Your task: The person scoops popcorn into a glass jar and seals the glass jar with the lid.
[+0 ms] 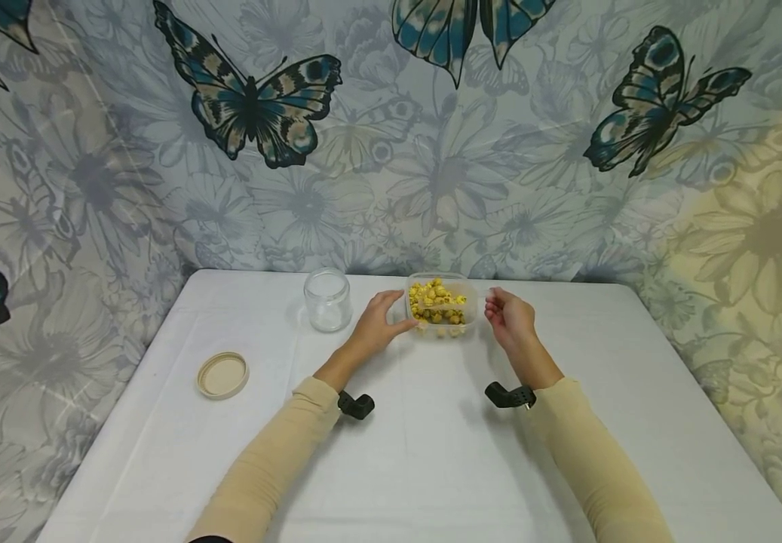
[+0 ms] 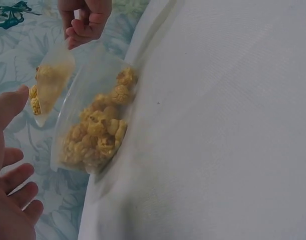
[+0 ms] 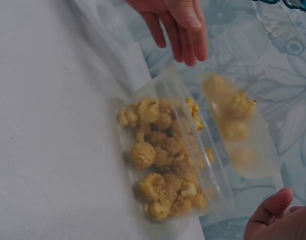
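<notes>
A clear plastic container [image 1: 464,326] of yellow popcorn [image 1: 421,292] stands near the back of the table. My right hand [image 1: 511,320] pinches the handle of a translucent scoop [image 3: 263,150] from the right side. Several popcorn pieces [image 3: 243,105] lie in the scoop, which is raised just over the container. On the container's left, my left hand [image 1: 378,326] is held with thumb and fingers spread. The left wrist view shows those fingers [image 2: 17,180] apart from one another and holding nothing.
An uncovered glass jar [image 1: 327,308] stands left of the container, beyond my left hand. A round cream lid [image 1: 223,375] lies farther left on the white-covered table [image 1: 404,467]. Butterfly-patterned cloth [image 1: 391,196] hangs behind the table's back edge.
</notes>
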The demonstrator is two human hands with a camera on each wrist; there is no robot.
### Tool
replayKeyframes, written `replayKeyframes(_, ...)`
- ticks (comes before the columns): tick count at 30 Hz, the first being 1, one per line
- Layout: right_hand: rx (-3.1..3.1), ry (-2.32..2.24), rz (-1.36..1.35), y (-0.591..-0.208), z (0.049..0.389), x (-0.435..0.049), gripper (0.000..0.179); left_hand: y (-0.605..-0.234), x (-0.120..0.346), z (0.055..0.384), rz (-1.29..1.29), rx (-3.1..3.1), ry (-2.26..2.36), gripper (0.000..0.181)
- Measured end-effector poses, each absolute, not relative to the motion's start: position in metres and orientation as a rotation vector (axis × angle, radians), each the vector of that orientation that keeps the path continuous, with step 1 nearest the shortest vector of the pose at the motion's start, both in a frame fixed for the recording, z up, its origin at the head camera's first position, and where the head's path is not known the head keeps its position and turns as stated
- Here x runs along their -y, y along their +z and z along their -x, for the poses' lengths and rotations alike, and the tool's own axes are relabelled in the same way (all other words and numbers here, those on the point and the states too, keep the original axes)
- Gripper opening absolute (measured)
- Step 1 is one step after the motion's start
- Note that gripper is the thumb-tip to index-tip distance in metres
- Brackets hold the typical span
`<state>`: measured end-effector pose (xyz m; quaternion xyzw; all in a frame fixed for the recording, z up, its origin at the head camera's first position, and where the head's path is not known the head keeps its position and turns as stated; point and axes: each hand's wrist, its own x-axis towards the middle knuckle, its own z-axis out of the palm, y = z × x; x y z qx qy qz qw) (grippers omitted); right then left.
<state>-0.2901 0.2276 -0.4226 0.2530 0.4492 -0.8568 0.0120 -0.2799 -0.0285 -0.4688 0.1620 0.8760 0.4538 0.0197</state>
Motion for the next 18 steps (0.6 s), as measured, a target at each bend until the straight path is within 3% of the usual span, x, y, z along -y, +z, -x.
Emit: replayKeyframes(18, -1.339, -2.705, -0.711, -0.412, 0.293, -0.223, 0.007, -0.444, 0.051, 0.278, -0.522, -2.764, 1.370, 0.085)
